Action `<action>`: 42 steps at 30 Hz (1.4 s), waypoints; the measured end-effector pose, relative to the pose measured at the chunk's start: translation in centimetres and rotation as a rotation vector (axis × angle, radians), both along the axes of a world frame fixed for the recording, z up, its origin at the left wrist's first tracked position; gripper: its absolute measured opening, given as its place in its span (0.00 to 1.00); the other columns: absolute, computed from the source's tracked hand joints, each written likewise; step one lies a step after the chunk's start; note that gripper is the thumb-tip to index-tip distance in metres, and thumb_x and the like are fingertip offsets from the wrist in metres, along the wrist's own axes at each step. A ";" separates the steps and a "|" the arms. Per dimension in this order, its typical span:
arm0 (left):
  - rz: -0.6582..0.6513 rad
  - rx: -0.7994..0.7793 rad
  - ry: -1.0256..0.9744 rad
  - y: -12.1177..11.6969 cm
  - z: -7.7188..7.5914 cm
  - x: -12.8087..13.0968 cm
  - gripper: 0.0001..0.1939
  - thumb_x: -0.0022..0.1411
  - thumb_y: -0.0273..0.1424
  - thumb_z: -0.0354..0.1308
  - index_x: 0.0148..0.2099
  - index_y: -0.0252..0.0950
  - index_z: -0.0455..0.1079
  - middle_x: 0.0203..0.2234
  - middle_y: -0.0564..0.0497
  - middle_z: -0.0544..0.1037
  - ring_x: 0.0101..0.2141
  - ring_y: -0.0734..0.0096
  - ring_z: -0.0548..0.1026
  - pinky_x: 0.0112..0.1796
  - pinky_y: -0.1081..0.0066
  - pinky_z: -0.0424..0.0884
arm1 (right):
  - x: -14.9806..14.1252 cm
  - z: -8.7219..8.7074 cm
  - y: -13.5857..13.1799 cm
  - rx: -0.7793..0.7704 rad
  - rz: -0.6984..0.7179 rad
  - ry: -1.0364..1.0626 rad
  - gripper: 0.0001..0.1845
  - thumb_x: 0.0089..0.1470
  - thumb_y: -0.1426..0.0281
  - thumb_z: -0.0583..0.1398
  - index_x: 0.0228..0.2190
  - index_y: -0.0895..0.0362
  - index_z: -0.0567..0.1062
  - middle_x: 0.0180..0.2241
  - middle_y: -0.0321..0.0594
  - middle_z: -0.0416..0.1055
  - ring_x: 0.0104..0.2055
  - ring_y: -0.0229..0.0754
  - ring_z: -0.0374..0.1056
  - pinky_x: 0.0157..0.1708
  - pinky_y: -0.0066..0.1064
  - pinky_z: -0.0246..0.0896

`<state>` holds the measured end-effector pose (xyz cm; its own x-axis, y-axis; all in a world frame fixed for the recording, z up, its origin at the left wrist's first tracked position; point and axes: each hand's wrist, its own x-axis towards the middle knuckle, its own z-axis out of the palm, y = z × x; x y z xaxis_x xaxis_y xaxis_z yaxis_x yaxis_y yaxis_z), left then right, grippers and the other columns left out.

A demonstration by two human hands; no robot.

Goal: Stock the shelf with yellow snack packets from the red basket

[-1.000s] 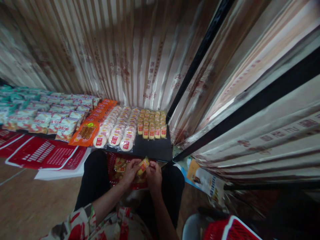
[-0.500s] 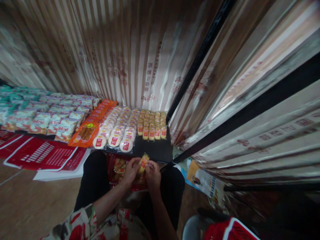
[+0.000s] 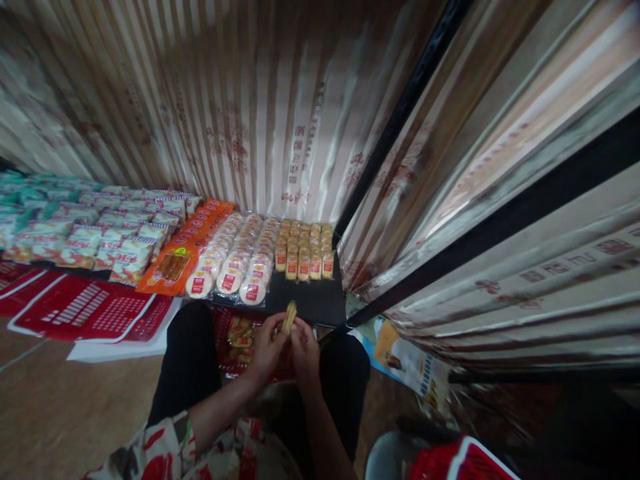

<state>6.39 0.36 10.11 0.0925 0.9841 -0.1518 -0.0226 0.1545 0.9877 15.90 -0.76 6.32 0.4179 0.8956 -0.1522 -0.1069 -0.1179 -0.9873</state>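
Between my two hands is a small yellow wrapped snack (image 3: pixel 289 316), held upright just in front of the black shelf (image 3: pixel 295 297). My left hand (image 3: pixel 268 343) pinches it from the left, and my right hand (image 3: pixel 305 347) grips its right side. Below them, a red basket (image 3: pixel 226 363) holds more of these yellow snack packs (image 3: pixel 241 341), partly hidden by my arms. On the shelf, just beyond my hands, similar yellow snack packs (image 3: pixel 303 257) stand in tight rows. Round white wrapped crackers (image 3: pixel 230 277) lie in overlapping columns to their left.
Farther left on the shelf lie orange packets (image 3: pixel 173 263), white snack bags (image 3: pixel 131 257) and green bags (image 3: pixel 30 193). A red basket (image 3: pixel 100 310) sits under the shelf edge. Pleated curtain (image 3: pixel 250 100) and black frame bars (image 3: pixel 400 120) enclose the back and right. Another red basket (image 3: pixel 465 460) is at lower right.
The yellow snack has been turned in my fingers: its red label faced me before, and now a narrower, label-free side shows. Both hands have drawn slightly closer together around it.
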 end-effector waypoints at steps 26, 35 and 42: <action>-0.015 0.215 0.146 -0.6 0.9 0.1 0.13 0.54 0.29 0.52 0.41 0.38 0.73 0.45 0.46 0.74 0.48 0.61 0.69 0.52 0.63 0.60 | -0.1 0.8 -0.4 -0.022 0.068 0.346 0.24 0.46 0.57 0.60 0.43 0.56 0.72 0.44 0.42 0.74 0.45 0.47 0.70 0.42 0.35 0.67; -0.014 0.247 0.158 -0.7 0.9 0.3 0.14 0.53 0.27 0.50 0.41 0.38 0.72 0.44 0.46 0.75 0.48 0.60 0.69 0.51 0.62 0.62 | 0.0 0.7 -0.2 -0.128 -0.014 0.386 0.26 0.41 0.56 0.60 0.42 0.56 0.73 0.43 0.44 0.74 0.44 0.49 0.71 0.39 0.35 0.68; -0.010 0.293 0.180 -0.6 0.3 0.3 0.12 0.53 0.27 0.49 0.40 0.37 0.71 0.43 0.45 0.74 0.47 0.62 0.69 0.50 0.62 0.62 | 0.0 0.8 -0.2 -0.068 0.016 0.449 0.22 0.42 0.58 0.62 0.40 0.53 0.74 0.41 0.40 0.75 0.43 0.46 0.71 0.40 0.34 0.67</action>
<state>6.69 -0.25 10.42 0.0994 0.9875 0.1220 0.1565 -0.1366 0.9782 15.88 -0.92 7.11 0.2833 0.8833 -0.3736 -0.5204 -0.1856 -0.8335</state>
